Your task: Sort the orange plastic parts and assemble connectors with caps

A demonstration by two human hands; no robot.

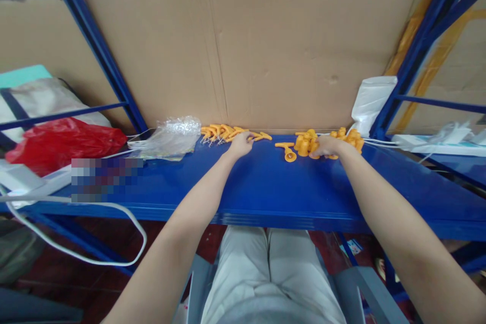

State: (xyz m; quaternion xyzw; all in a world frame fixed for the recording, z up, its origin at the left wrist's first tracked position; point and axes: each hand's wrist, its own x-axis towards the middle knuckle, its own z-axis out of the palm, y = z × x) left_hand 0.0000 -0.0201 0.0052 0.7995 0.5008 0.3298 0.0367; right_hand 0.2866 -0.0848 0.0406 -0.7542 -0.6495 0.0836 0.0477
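Observation:
My left hand (242,145) is closed, its fingertips pinched at an orange hook-shaped piece (262,136) with a bit of metal chain, at the right end of a row. Several similar orange pieces with short chains (220,133) lie to its left. My right hand (327,146) reaches into a group of orange cup-shaped pieces (303,145), its fingers bent around one and partly hiding it. More of these orange pieces (353,139) stand right of that hand. Between the hands, one orange piece with a round end and a crossbar (289,154) lies on the blue table (273,187).
Clear plastic bags (170,139) lie left of the row. Further left are a red plastic bag (72,144) and a white cable (140,233). A cardboard sheet (284,45) stands behind, between blue posts (98,50). A white power strip (436,146) sits at right.

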